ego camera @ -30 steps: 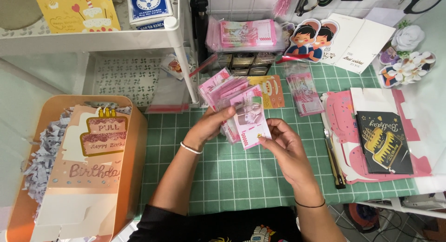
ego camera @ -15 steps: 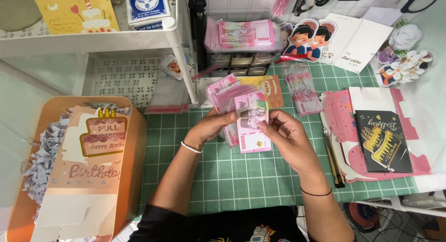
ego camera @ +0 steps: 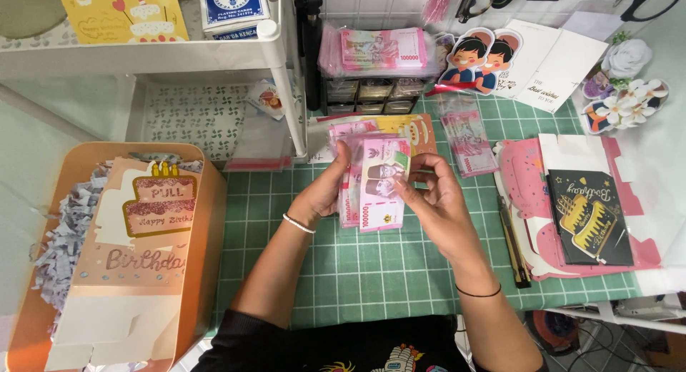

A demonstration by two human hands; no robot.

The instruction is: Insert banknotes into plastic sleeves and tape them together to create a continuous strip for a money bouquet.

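Banknotes [ego camera: 379,182] raised upright between hands; green mat [ego camera: 371,272] near edge open.

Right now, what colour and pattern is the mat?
Green with a pale grid, on the mat in the head view.

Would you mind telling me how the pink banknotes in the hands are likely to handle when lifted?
The pink banknotes look thin, so probably light and floppy. Held fanned between left hand and right hand, they would likely slide apart easily.
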